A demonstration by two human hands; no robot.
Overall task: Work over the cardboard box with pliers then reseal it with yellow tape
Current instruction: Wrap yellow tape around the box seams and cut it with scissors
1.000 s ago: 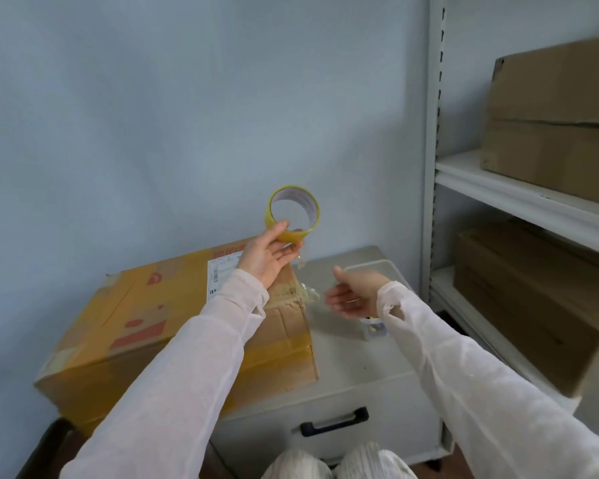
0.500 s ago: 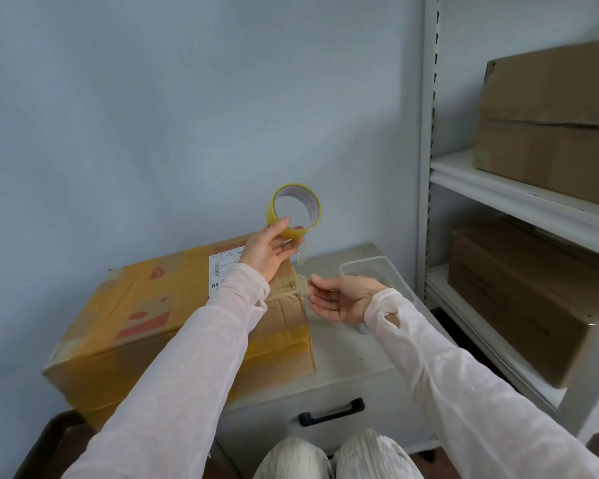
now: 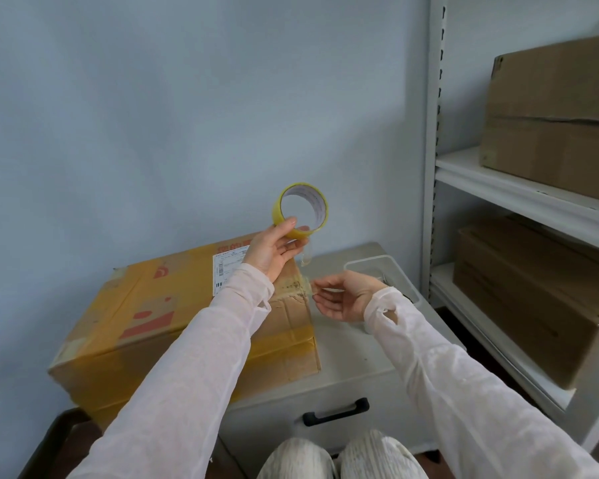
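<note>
Nearest the camera, two pale knees (image 3: 339, 458) are showing below a grey cabinet (image 3: 353, 361) with a black drawer handle (image 3: 336, 411). On its top the box (image 3: 153, 305) is lying flat and overhanging the left edge, with yellow tape bands already crossing its lid and near end. The right hand (image 3: 343, 295) is hovering palm up just beside the box's near right corner. Its fingers are loosely spread and slightly curled, gripping nothing that I can make out; whether the fingertips are touching the torn tape at that corner I cannot tell. Above the far right corner the left hand (image 3: 274, 250) is holding the roll (image 3: 301, 209) in the air, thumb and fingers pinching its lower rim, a short loose end (image 3: 305, 258) dangling beneath. Behind the right hand a clear bin (image 3: 395, 271) is sitting on the cabinet; further right a shelf (image 3: 519, 188) is carrying brown cartons (image 3: 550, 115). No pliers are showing, so that stage is probably finished. Resealing is seemingly just starting: the end needs pulling out, sticking down, running along the seam and cutting.
</note>
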